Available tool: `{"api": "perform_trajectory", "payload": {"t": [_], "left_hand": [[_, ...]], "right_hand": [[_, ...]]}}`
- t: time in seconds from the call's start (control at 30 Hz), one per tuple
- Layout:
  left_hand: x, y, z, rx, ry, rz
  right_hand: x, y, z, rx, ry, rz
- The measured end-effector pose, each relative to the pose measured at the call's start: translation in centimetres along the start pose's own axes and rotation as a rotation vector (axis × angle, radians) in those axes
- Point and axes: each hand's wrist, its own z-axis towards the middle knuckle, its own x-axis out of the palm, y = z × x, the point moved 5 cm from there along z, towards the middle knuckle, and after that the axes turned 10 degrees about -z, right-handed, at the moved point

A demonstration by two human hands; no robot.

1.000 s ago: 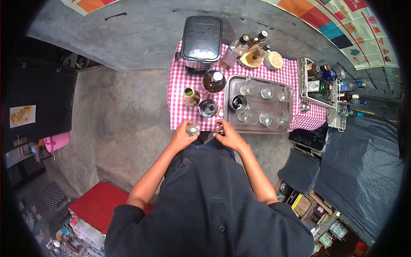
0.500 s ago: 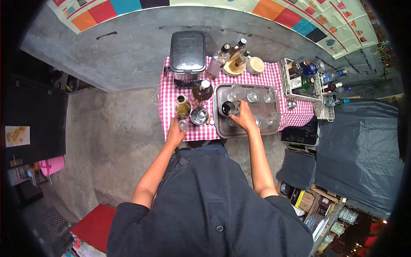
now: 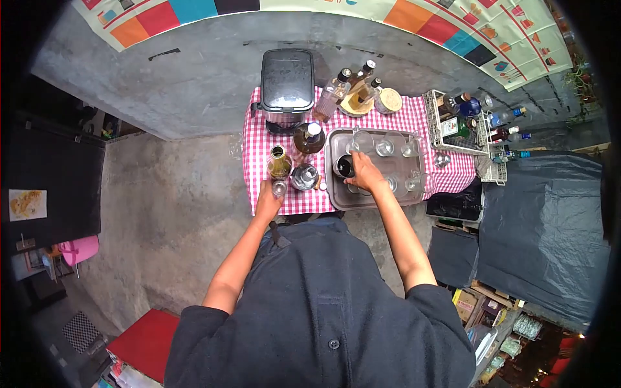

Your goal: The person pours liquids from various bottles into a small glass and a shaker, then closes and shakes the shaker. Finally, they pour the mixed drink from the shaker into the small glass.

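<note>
My left hand (image 3: pixel 268 202) is closed around a small clear glass (image 3: pixel 279 189) at the table's front left edge. Just behind that glass stands an open green bottle (image 3: pixel 279 165). A clear glass bottle (image 3: pixel 304 176) is to its right, with a dark bottle with a white cap (image 3: pixel 309 137) farther back. Over the grey tray (image 3: pixel 333 196), my right hand (image 3: pixel 366 174) has its fingers around a dark-looking cup (image 3: pixel 343 166), whose contents I cannot make out. Several clear glasses (image 3: pixel 384 148) stand on the tray around that hand.
A black-lidded container (image 3: pixel 287 81) stands at the back left of the checked tablecloth (image 3: pixel 259 139). Several bottles (image 3: pixel 334 97) and a round-lidded jar (image 3: pixel 389 101) are behind the tray. At the right is a white wire rack (image 3: pixel 457 145) with bottles.
My right hand has settled closer around the dark cup, its fingers now farther over the side. My left hand stays at the small glass. The whole view has shifted slightly.
</note>
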Motion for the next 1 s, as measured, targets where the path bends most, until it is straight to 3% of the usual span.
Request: {"api": "perform_trajectory", "payload": {"t": [0.3,0.67,0.8,0.87,1.0], "left_hand": [[0.3,-0.4,-0.1,-0.03,0.101,-0.021],[-4.8,-2.7,-2.4,-0.028,0.034,0.062],[-7.1,-4.9,-3.1,-0.069,0.096,0.095],[-8.0,-6.0,-3.3,-0.203,0.249,0.051],[-12.2,-13.3,-2.2,-0.259,0.29,-0.085]], "right_hand": [[0.7,1.2,0.8,0.031,0.077,-0.159],[-0.6,0.3,0.4,-0.114,0.023,-0.006],[-2.6,0.7,-0.4,-0.143,-0.022,0.036],[-4.1,0.9,-1.1,-0.131,-0.039,0.052],[-7.5,0.8,-3.8,-0.091,-0.137,0.112]]}}
